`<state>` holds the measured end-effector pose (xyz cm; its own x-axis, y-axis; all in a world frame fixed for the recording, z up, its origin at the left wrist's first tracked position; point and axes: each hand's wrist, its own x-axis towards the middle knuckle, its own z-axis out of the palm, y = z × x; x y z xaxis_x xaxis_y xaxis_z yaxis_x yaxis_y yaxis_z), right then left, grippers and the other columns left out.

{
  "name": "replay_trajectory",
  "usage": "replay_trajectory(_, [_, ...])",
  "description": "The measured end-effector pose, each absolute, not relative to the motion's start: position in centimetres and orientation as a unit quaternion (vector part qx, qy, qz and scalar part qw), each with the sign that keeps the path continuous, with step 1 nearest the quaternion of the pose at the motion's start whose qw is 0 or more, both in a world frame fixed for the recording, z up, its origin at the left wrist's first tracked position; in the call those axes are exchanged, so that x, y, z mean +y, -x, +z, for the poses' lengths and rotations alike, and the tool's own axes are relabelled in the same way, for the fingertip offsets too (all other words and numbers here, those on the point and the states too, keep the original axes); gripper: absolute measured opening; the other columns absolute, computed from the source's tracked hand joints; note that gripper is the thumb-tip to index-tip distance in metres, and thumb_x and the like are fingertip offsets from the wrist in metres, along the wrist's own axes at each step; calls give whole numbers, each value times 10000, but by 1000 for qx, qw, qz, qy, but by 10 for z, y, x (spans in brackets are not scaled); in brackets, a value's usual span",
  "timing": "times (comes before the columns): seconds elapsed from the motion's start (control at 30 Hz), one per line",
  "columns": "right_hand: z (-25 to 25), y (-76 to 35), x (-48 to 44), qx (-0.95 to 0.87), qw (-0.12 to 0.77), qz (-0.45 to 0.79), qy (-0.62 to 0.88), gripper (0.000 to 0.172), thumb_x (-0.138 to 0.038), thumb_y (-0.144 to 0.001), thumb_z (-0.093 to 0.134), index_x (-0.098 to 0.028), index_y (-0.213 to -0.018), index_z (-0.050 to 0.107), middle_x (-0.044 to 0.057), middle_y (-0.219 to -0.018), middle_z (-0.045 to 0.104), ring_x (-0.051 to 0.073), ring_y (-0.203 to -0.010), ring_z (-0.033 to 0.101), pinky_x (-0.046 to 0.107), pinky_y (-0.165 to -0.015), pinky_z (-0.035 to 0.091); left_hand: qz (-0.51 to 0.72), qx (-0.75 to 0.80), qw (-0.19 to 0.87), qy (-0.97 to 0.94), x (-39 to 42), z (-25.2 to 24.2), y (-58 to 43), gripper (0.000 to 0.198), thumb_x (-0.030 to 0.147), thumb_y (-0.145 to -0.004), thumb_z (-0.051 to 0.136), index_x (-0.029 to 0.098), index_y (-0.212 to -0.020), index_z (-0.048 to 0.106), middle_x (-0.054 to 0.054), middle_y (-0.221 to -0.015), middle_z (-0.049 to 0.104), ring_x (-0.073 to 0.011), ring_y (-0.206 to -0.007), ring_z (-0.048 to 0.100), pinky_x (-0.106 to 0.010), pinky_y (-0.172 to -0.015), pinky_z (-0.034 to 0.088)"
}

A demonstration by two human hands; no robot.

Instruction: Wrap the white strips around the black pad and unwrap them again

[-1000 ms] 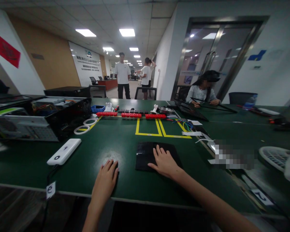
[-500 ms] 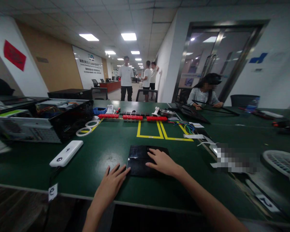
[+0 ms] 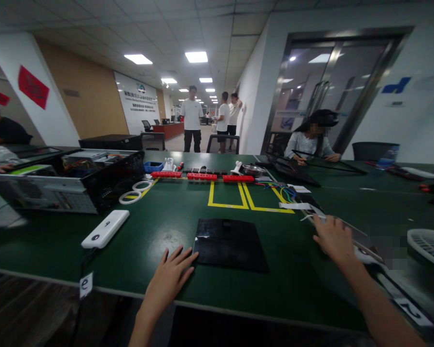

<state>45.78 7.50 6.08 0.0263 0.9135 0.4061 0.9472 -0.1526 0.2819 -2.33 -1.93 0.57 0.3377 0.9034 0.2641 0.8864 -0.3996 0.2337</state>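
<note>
A flat black panel (image 3: 229, 242) lies on the green table (image 3: 159, 226) in front of me. My left hand (image 3: 169, 275) rests open on the table, its fingertips touching the panel's near left corner. My right hand (image 3: 332, 237) is out to the right, fingers spread flat over a thin dark item and white strips at the table's right side. Neither hand grips anything that I can see.
An open computer case (image 3: 65, 180) stands at the left, with white tape rings (image 3: 132, 195) and a white power strip (image 3: 105, 228) near it. Red holders (image 3: 201, 176) and yellow floor-tape boxes (image 3: 227, 197) lie farther back. A seated person (image 3: 309, 140) works at the right; others stand in the corridor.
My right hand left the black panel and swung to the right side of the table. The left hand slid to the panel's corner, and the panel shifted slightly left.
</note>
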Motion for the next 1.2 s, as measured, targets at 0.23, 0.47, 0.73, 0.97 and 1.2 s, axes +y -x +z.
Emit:
replay_trajectory(0.23, [54, -455, 68, -642, 1, -275, 715, 422, -80, -795, 311, -98, -1165, 513, 225, -1017, 538, 325, -892, 542, 417, -653, 447, 166, 552, 30, -816, -20, 9, 23, 394, 331, -929, 416, 359, -1321, 451, -5, -1364, 504, -238, -1308, 375, -537, -1067, 227])
replay_trajectory(0.47, [62, -456, 70, -626, 6, -287, 725, 343, -29, -837, 285, -46, -1056, 548, 224, -972, 533, 304, -873, 553, 339, -595, 421, 164, 552, 31, -817, -22, 11, 23, 384, 353, -935, 403, 352, -1315, 459, -9, -1361, 508, -234, -1305, 380, -533, -1068, 234])
replay_trajectory(0.73, [80, -450, 67, -652, 104, -334, 673, 384, -69, -850, 221, -75, -955, 590, 205, -853, 546, 291, -795, 531, 370, -587, 431, 168, 552, 23, -817, -23, 14, 22, 379, 350, -939, 394, 341, -1311, 466, -15, -1356, 513, -236, -1304, 381, -537, -1061, 249])
replay_trajectory(0.97, [109, -396, 54, -785, 279, -242, 497, 396, -215, -887, 335, -155, -1218, 546, 137, -986, 571, 244, -907, 557, 386, -771, 485, 174, 554, 21, -814, -22, 12, 22, 371, 343, -940, 395, 344, -1302, 479, -13, -1344, 526, -235, -1295, 396, -532, -1058, 257])
replay_trajectory(1.2, [97, -329, 47, -881, 292, -104, 356, 388, -119, -879, 350, -222, -1174, 579, 63, -949, 591, 147, -844, 585, 281, -723, 511, 185, 554, 37, -811, -20, 10, 23, 349, 303, -940, 400, 324, -1267, 520, -2, -1321, 547, -230, -1287, 409, -530, -1063, 253])
